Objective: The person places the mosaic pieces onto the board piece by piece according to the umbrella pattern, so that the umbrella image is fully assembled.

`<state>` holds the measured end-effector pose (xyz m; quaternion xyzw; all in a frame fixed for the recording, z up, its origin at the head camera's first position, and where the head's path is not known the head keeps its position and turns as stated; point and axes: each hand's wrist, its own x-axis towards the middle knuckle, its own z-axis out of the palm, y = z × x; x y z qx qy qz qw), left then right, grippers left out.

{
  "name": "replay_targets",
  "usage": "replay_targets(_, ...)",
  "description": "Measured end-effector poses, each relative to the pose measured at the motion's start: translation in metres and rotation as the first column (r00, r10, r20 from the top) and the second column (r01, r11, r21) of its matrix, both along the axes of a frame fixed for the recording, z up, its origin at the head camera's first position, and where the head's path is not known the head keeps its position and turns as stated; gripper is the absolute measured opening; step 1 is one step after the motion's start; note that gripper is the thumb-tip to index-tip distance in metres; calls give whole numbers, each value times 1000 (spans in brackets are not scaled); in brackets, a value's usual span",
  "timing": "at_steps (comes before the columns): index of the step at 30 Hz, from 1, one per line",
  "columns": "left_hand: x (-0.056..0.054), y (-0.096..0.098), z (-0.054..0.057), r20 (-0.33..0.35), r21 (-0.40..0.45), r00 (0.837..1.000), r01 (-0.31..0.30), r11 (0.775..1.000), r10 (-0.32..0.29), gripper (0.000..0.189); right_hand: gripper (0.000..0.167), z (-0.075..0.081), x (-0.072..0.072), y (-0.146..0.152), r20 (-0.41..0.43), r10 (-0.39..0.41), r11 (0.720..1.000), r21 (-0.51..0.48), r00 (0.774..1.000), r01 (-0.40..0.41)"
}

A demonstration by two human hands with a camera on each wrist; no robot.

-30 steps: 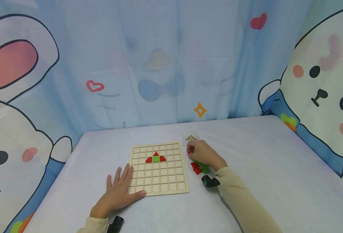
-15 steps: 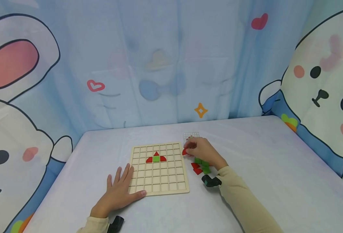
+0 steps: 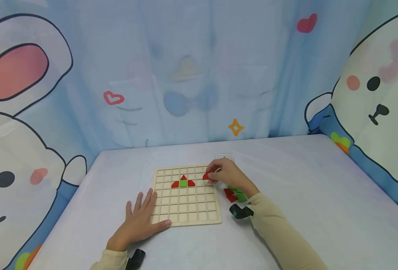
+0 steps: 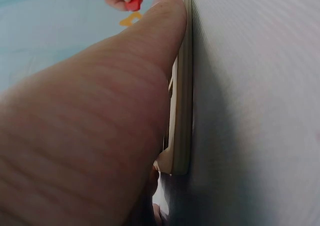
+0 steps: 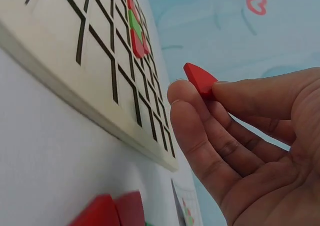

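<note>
A square wooden grid board (image 3: 192, 208) lies on the white table. Near its far side sits a green square (image 3: 183, 183) flanked by red quarter-round pieces, with a red triangle (image 3: 183, 177) above it. My left hand (image 3: 136, 225) rests spread on the board's left near corner, thumb along the front edge. Between thumb and fingers my right hand (image 3: 227, 173) pinches a red quarter-round piece (image 5: 200, 79), raised over the board's far right corner. In the right wrist view this piece is held clear of the board.
Right of the board lies a loose pile of red pieces (image 3: 230, 195) and green pieces (image 3: 241, 195). A small pattern card (image 3: 224, 155) lies behind the right hand, partly covered. A blue curtain (image 3: 192, 75) with cartoon prints hangs beyond the table.
My right hand has moved left from beside the pile to over the board's far right corner, carrying the red quarter-round piece. The left hand stays on the board.
</note>
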<state>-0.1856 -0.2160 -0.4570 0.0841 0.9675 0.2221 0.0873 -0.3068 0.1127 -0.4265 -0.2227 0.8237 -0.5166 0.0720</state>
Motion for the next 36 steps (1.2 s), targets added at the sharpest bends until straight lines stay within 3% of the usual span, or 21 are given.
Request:
replay_targets(5,-1,-1,-2,1,-11,1000,1,1000,-1,121,5,1,2,-13,24,58,996,-71,998,-56)
replay_targets(11,-1,-2,-3,-2,-18,1000,-3,1000,3,121,4,2,2,-40,51,112,992,-63,992,-108)
replay_targets(27,-3,-5,-4,-24,14,999,36,999,-35,118,10,6,2,-112,-2,176,981,82,984,-176)
replay_targets(36,-2,-5,-4,-14,0,999,29,1000,-29,117,17,2,5,-136,-118,219,960,205,968,-192)
